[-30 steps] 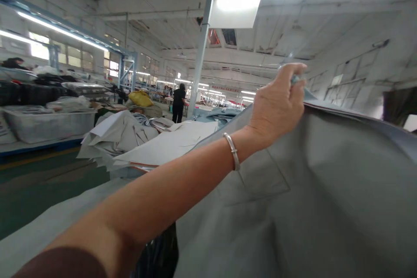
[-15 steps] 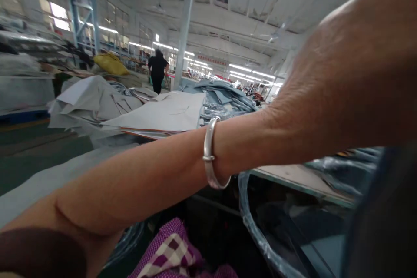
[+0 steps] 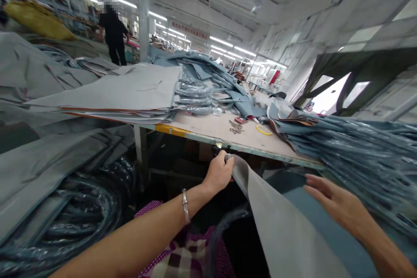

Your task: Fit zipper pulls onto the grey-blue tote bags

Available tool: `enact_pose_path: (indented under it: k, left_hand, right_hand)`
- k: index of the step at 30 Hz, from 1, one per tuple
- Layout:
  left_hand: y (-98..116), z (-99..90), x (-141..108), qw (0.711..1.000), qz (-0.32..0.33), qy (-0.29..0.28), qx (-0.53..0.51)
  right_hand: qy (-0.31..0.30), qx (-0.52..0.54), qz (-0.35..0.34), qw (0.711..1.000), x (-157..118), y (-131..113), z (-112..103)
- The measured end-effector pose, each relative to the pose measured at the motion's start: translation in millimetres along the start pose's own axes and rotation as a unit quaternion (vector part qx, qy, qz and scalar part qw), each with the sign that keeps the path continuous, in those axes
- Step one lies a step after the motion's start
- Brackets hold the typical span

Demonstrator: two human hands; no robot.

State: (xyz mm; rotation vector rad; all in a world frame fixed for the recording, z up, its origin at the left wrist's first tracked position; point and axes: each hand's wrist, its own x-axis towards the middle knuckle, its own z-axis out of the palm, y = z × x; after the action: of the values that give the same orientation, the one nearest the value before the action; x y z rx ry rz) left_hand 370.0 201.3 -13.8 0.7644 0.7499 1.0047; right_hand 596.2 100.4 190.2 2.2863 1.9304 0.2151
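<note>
Plastic-wrapped coils heaped at far left; left hand pinches the top corner of a grey fabric panel, which hangs from that pinch just below the worktable edge; right hand spread open, just beside the panel, apparently free of it, near a bundle of blue-grey strips.

Scene bright, evenly lit. Main source fluorescent ceiling tubes, 12 o'clock. Daylight glare through wall opening, 2 o'clock, blown out. Deep shadow beneath cutting table, 6 o'clock. Heavy wide-angle bending toward frame edges; steel column leans. Blur on blue-grey fabric strips, 3 o'clock, and grey fabric panel, 5 o'clock.
</note>
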Motion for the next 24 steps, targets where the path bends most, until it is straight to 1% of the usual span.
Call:
enact_pose_path:
  k: [1, 2, 3, 5, 6, 7, 8, 9, 10, 11, 12, 14, 15, 16, 17, 18, 19, 20, 21, 22, 23, 24]
  left_hand:
    - [-13, -1.1, 5, 1.0, -0.009, 0.007, 0.001]
    - [-24, -1.9, 8, 1.0, -0.016, 0.011, -0.001]
    - [-33, -2.2, 10, 1.0, -0.022, 0.013, -0.004]
    - [-46, -1.5, 12, 0.999, -0.029, 0.011, -0.014]
    - [-51, -0.9, 12, 0.999, -0.032, 0.01, -0.021]
    - [-54, -0.4, 12, 0.999, -0.034, 0.007, -0.028]
    - [-57, -0.1, 11, 0.999, -0.038, 0.004, -0.037]
    - [-59, -0.1, 11, 0.998, -0.041, 0.0, -0.047]
    - [-60, -0.4, 10, 0.997, -0.045, -0.006, -0.058]
    - [-61, -0.7, 9, 0.996, -0.049, -0.013, -0.069]
    - [-61, -1.1, 9, 0.995, -0.053, -0.022, -0.08]
    - [-60, -1.8, 9, 0.993, -0.059, -0.035, -0.097]
    - [-59, -2.0, 9, 0.992, -0.061, -0.04, -0.103]
    - [-59, -2.1, 9, 0.991, -0.063, -0.043, -0.107]
    - [-58, -2.0, 9, 0.991, -0.065, -0.044, -0.111]
    - [-58, -1.9, 9, 0.99, -0.067, -0.045, -0.115]
    - [-57, -1.7, 9, 0.99, -0.069, -0.044, -0.118]
    - [-57, -1.5, 9, 0.989, -0.071, -0.044, -0.122]
    - [-56, -1.2, 9, 0.988, -0.072, -0.045, -0.126]
    - [-56, -0.9, 9, 0.988, -0.073, -0.049, -0.13]
    - [-55, -0.4, 10, 0.986, -0.076, -0.055, -0.136]
    - [-54, 0.4, 11, 0.984, -0.08, -0.063, -0.144]
  right_hand:
    - [-0.053, 0.048, -0.025, 0.997, -1, -13, 9]
    - [-0.095, 0.086, -0.067, 0.99, -7, -28, 16]
    - [-0.126, 0.096, -0.115, 0.981, -16, -44, 23]
    - [-0.152, 0.068, -0.201, 0.965, -37, -70, 35]
    - [-0.151, 0.042, -0.231, 0.96, -48, -79, 42]
    - [-0.134, 0.016, -0.246, 0.96, -57, -83, 49]
    - [-0.115, -0.006, -0.241, 0.964, -65, -83, 56]
    - [-0.104, -0.016, -0.219, 0.97, -70, -80, 62]
    - [-0.106, -0.012, -0.181, 0.978, -74, -75, 66]
    - [-0.128, 0.007, -0.132, 0.983, -75, -70, 68]
    - [-0.169, 0.034, -0.083, 0.981, -73, -64, 68]
    - [-0.26, 0.085, -0.018, 0.962, -64, -52, 63]
    - [-0.291, 0.097, -0.004, 0.952, -57, -45, 58]
    - [-0.308, 0.097, -0.001, 0.946, -49, -36, 53]
    - [-0.313, 0.088, -0.006, 0.946, -39, -25, 48]
    - [-0.299, 0.07, -0.018, 0.951, -29, -13, 44]
    - [-0.266, 0.04, -0.033, 0.963, -17, 0, 41]
    - [-0.213, -0.011, -0.045, 0.976, -4, 13, 38]
    - [-0.146, -0.083, -0.052, 0.984, 9, 24, 36]
    - [-0.073, -0.165, -0.052, 0.982, 22, 30, 35]
    - [-0.007, -0.236, -0.046, 0.971, 35, 32, 34]
    - [0.046, -0.276, -0.041, 0.959, 46, 27, 35]
